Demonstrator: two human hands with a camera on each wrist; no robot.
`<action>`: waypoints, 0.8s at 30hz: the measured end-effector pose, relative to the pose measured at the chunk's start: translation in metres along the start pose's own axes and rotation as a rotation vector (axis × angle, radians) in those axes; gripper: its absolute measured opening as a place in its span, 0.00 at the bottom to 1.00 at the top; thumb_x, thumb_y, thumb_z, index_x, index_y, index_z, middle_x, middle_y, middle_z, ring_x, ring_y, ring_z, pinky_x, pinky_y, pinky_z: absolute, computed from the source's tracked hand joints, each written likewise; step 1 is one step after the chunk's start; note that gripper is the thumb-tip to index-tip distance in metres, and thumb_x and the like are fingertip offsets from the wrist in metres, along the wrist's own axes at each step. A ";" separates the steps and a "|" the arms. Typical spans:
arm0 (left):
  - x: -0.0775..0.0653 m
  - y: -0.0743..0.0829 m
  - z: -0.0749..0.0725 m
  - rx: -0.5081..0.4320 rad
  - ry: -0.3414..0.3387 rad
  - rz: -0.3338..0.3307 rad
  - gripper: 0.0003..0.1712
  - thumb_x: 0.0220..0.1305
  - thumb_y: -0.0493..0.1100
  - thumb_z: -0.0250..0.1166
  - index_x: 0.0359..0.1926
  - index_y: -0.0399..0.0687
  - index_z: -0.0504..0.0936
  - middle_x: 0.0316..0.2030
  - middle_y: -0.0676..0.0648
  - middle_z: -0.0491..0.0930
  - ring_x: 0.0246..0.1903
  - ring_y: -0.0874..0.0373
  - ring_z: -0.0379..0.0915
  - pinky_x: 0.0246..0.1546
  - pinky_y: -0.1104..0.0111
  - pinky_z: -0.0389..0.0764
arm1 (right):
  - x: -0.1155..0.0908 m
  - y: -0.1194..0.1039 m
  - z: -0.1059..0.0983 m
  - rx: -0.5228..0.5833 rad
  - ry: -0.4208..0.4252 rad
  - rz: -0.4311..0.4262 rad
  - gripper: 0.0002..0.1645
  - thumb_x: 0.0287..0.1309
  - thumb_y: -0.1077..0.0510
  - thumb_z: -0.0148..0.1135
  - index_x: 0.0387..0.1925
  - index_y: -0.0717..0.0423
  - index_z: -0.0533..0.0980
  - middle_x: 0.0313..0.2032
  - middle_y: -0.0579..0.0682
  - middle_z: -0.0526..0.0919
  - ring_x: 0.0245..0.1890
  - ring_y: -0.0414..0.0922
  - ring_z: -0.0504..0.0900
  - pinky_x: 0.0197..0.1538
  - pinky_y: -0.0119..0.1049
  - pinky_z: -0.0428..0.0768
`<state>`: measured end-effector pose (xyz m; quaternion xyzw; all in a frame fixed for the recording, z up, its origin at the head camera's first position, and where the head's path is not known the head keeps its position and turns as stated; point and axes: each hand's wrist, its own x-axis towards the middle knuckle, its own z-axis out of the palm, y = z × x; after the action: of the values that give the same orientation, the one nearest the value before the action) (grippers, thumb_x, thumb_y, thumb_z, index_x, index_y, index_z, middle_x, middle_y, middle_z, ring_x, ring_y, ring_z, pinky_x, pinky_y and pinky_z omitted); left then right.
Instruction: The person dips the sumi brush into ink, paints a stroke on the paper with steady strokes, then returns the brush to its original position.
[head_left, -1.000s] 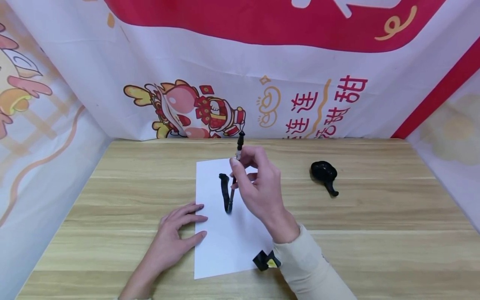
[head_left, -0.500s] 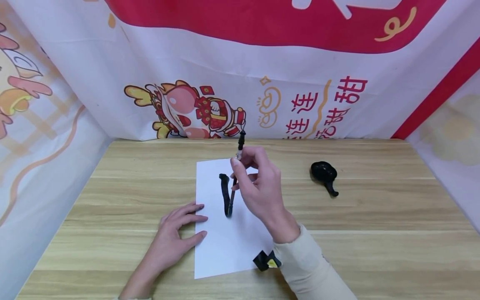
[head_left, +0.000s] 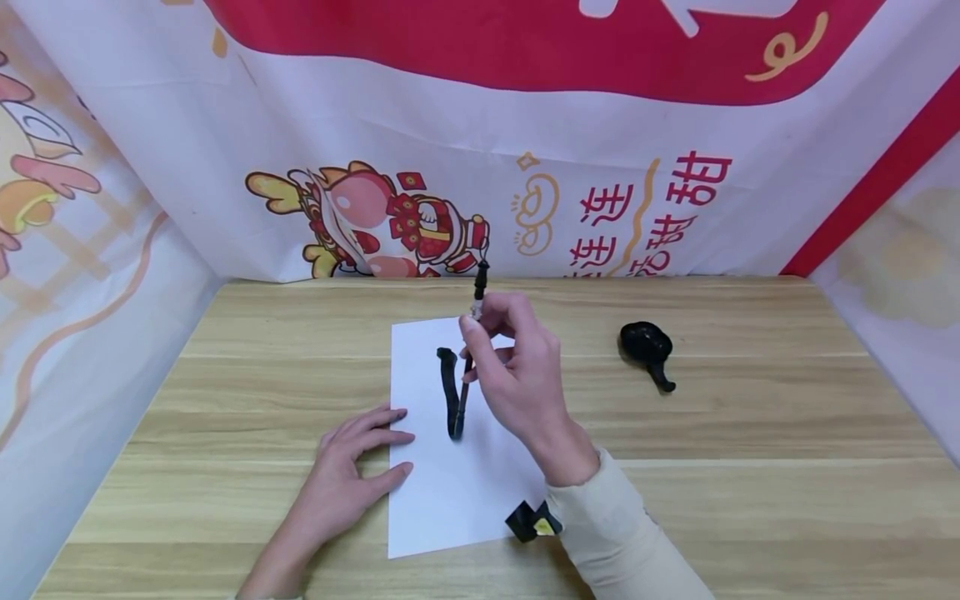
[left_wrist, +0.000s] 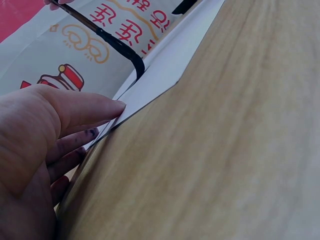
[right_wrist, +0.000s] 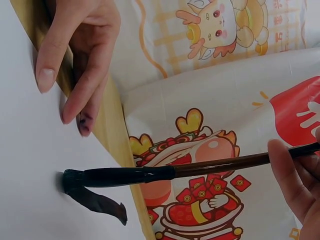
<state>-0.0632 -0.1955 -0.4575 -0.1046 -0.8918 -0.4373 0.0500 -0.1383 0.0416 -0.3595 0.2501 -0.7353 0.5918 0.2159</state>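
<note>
My right hand pinches a brush with a brown handle and black ends, holding it nearly upright. Its dark bristles touch a white sheet of paper at the lower end of a black ink stroke. The stroke runs down the upper left part of the sheet. At the paper's left edge, my left hand rests with fingers spread, the fingertips on the sheet; in the left wrist view its thumb presses the edge. Dark stains mark some of its fingertips.
A glossy black, ladle-shaped dish lies on the wooden table to the right of the paper. A black and yellow object sits by the right sleeve over the paper's lower right corner. Printed cloth hangs behind the table.
The brush tip has moved slightly down the paper, toward the person, and the black stroke has grown longer. The left hand stays in place.
</note>
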 end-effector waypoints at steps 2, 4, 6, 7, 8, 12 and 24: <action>0.000 0.000 0.000 0.002 0.001 0.002 0.19 0.56 0.38 0.82 0.50 0.57 0.92 0.68 0.49 0.83 0.73 0.39 0.72 0.73 0.39 0.52 | 0.000 0.000 0.000 0.005 -0.001 0.003 0.11 0.76 0.64 0.63 0.55 0.60 0.73 0.39 0.55 0.83 0.33 0.44 0.87 0.28 0.36 0.88; -0.001 0.000 0.000 0.002 0.001 0.001 0.19 0.56 0.38 0.82 0.50 0.57 0.92 0.68 0.49 0.83 0.73 0.39 0.72 0.73 0.39 0.52 | 0.000 -0.001 0.000 0.008 -0.002 0.006 0.11 0.76 0.64 0.63 0.55 0.60 0.73 0.39 0.55 0.83 0.33 0.44 0.87 0.28 0.35 0.88; -0.001 0.000 0.000 0.001 0.000 -0.002 0.19 0.57 0.38 0.82 0.50 0.57 0.92 0.68 0.49 0.83 0.73 0.39 0.71 0.73 0.39 0.52 | 0.000 -0.001 0.000 0.008 -0.002 0.007 0.11 0.76 0.64 0.62 0.55 0.60 0.73 0.39 0.55 0.83 0.33 0.45 0.87 0.28 0.35 0.88; 0.000 0.000 0.000 0.000 0.000 -0.003 0.19 0.57 0.38 0.82 0.50 0.58 0.92 0.68 0.49 0.83 0.73 0.39 0.71 0.73 0.39 0.51 | -0.001 -0.001 0.000 0.007 -0.001 0.007 0.11 0.76 0.64 0.62 0.55 0.60 0.73 0.39 0.55 0.83 0.32 0.45 0.87 0.28 0.35 0.87; 0.000 0.000 0.000 -0.001 -0.001 -0.004 0.19 0.57 0.38 0.82 0.50 0.58 0.92 0.68 0.49 0.83 0.73 0.39 0.71 0.73 0.38 0.51 | -0.001 -0.001 0.000 0.007 -0.002 0.008 0.11 0.76 0.64 0.62 0.55 0.60 0.73 0.39 0.56 0.83 0.32 0.45 0.87 0.27 0.35 0.87; 0.000 0.000 0.000 -0.004 -0.003 -0.009 0.19 0.57 0.39 0.82 0.50 0.59 0.92 0.68 0.49 0.83 0.73 0.39 0.71 0.73 0.38 0.51 | 0.000 -0.001 0.000 0.001 -0.004 0.010 0.12 0.76 0.64 0.62 0.55 0.60 0.73 0.39 0.56 0.83 0.32 0.46 0.87 0.27 0.35 0.87; 0.001 0.000 0.000 -0.001 -0.009 -0.032 0.19 0.58 0.39 0.81 0.50 0.60 0.92 0.68 0.50 0.83 0.74 0.40 0.70 0.74 0.38 0.50 | 0.001 0.001 -0.002 0.012 0.023 -0.016 0.11 0.75 0.66 0.62 0.54 0.63 0.72 0.37 0.58 0.82 0.31 0.49 0.87 0.25 0.34 0.86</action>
<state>-0.0641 -0.1950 -0.4576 -0.0921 -0.8934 -0.4379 0.0390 -0.1397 0.0436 -0.3593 0.2503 -0.7273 0.5971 0.2277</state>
